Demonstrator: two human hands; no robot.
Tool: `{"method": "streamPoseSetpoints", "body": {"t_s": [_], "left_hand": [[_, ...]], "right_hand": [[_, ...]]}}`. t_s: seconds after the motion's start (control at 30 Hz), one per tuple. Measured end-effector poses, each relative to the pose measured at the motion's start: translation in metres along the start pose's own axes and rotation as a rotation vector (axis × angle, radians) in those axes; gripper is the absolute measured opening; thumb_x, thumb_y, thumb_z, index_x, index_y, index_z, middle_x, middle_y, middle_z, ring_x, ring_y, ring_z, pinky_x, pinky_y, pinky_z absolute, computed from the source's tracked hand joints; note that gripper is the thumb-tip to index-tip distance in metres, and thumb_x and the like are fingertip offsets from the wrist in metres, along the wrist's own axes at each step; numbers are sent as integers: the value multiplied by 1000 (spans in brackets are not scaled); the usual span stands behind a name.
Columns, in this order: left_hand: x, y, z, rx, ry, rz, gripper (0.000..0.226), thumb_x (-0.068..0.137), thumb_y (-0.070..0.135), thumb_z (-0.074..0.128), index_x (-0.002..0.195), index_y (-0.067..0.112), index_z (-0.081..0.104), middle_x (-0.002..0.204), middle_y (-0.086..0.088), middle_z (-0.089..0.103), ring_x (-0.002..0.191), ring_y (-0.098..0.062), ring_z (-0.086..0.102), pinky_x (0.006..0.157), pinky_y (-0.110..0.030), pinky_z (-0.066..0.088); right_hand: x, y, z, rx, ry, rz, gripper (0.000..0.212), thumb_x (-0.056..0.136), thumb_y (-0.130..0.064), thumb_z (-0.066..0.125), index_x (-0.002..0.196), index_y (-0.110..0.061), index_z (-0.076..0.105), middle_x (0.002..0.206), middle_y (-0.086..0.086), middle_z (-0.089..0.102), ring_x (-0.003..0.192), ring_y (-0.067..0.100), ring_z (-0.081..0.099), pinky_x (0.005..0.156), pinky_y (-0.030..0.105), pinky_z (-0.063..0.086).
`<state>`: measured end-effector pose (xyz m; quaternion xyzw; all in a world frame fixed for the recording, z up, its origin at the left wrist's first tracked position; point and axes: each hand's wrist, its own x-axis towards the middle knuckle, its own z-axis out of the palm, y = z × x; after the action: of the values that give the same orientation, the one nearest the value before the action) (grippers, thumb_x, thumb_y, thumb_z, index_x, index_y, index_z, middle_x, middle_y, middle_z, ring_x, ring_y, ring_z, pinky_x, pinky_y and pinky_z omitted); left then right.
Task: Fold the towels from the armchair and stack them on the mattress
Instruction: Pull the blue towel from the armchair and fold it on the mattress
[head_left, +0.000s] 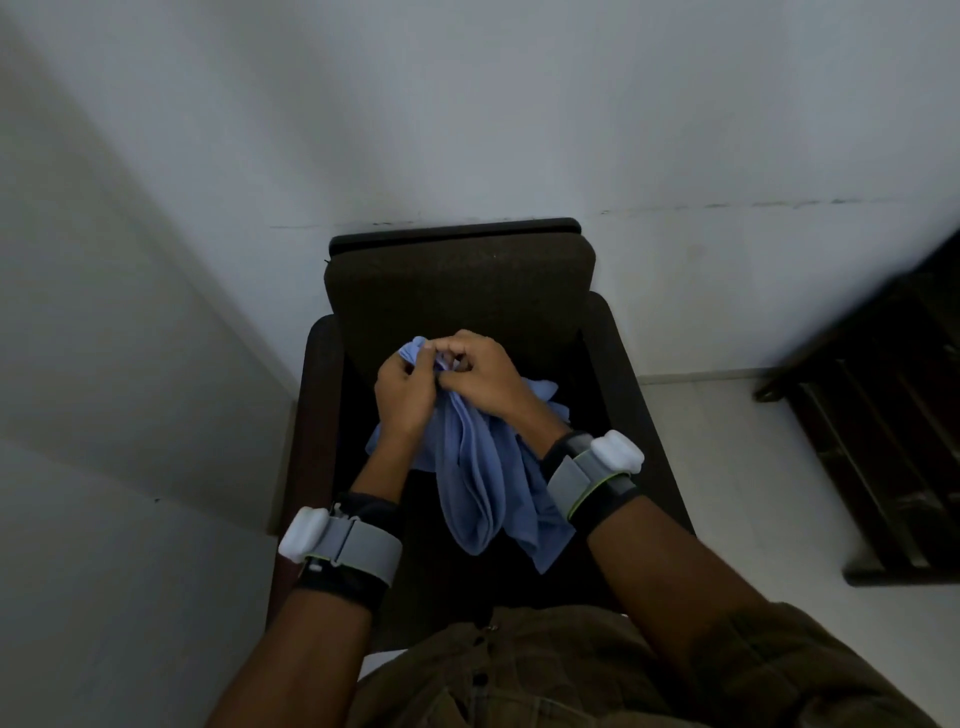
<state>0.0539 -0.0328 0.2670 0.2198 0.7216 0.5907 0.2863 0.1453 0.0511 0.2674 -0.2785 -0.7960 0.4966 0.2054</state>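
Observation:
A light blue towel (483, 483) hangs bunched and crumpled over the seat of a dark brown armchair (457, 280). My left hand (405, 389) and my right hand (480, 371) are close together at the towel's top edge, both pinching the cloth. The rest of the towel droops in loose folds between my forearms toward the seat's front. More blue cloth shows behind my right wrist; I cannot tell if it is a separate towel. The mattress is not in view.
The armchair stands against a white wall (467, 104), with another wall close on the left. A dark wooden slatted piece of furniture (883, 441) stands at the right. Pale floor (717, 467) lies between it and the chair.

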Motion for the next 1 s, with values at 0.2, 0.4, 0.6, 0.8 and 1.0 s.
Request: {"method": "streamPoseSetpoints", "body": {"t_s": [0.2,0.4,0.6,0.8,1.0], "left_hand": [[8,17,9,-265,114,-108,17,99,25,54,87,17,63,85,-5,68,84,-24,68,75,-41,59],[13,37,13,-515,171,-143,9,98,17,54,93,16,61,87,-3,64,77,-15,67,70,-33,60],[13,38,14,-605,269,-143,9,98,17,55,104,12,60,95,-7,63,83,-18,66,69,-31,60],[29,40,-3,-722,413,-167,26,97,17,58,120,4,59,111,-18,63,101,-31,66,69,-34,62],[38,59,-12,-659,488,-26,20,96,17,59,108,2,63,99,-13,65,83,-17,67,64,-29,58]], "right_hand": [[-60,37,22,-137,297,51,59,83,-10,64,137,-25,48,122,-3,52,102,13,57,81,27,50],[-121,109,34,-200,399,448,42,86,-14,57,128,-14,53,116,3,60,101,21,58,81,33,46],[-120,107,13,-124,567,662,10,87,-13,58,97,-13,57,86,6,59,74,25,57,65,30,41],[-83,95,-40,-143,660,627,18,92,-14,54,103,-13,68,94,-2,63,85,18,59,77,28,45],[-47,54,-76,130,745,568,28,90,-12,50,67,-14,65,69,6,67,69,28,69,71,53,60]]}}
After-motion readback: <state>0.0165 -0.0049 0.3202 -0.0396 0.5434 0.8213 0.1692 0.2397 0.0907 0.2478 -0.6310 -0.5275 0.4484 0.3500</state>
